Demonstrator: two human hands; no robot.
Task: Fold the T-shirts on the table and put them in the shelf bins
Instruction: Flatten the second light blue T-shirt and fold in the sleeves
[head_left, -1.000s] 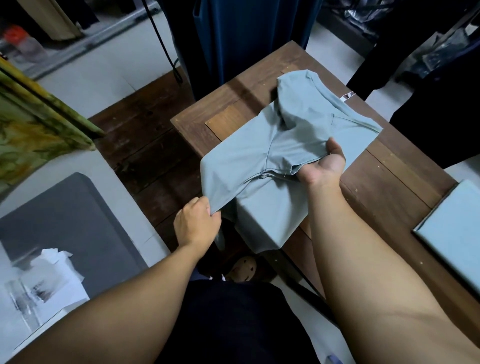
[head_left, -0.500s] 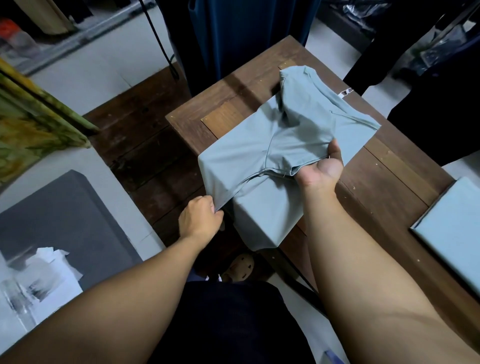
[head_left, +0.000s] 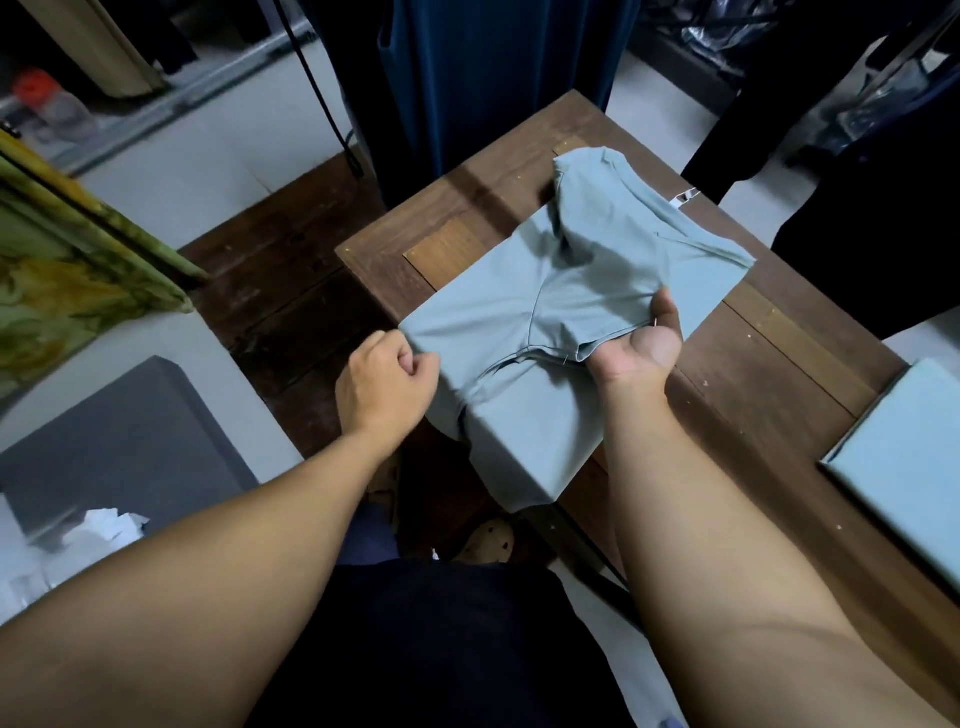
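Note:
A pale grey-green T-shirt (head_left: 571, 291) lies partly folded on the dark wooden table (head_left: 769, 374), its lower part hanging over the near edge. My left hand (head_left: 387, 384) pinches the shirt's left corner just off the table's edge. My right hand (head_left: 641, 343) is palm up, fingers tucked under a fold near the shirt's middle, thumb on top. A second, folded pale T-shirt (head_left: 904, 467) lies flat at the table's right end.
Dark blue hanging cloth (head_left: 493, 78) stands behind the table's far side, black garments (head_left: 883, 218) at the right. A grey mat (head_left: 114, 447) with crumpled white paper (head_left: 98, 535) lies on the floor at left. A green patterned cloth (head_left: 57, 270) hangs further left.
My left hand has drawn the shirt's left corner up and outward, pulling that edge taut. The right hand keeps its hold on the fold; the view has shifted slightly.

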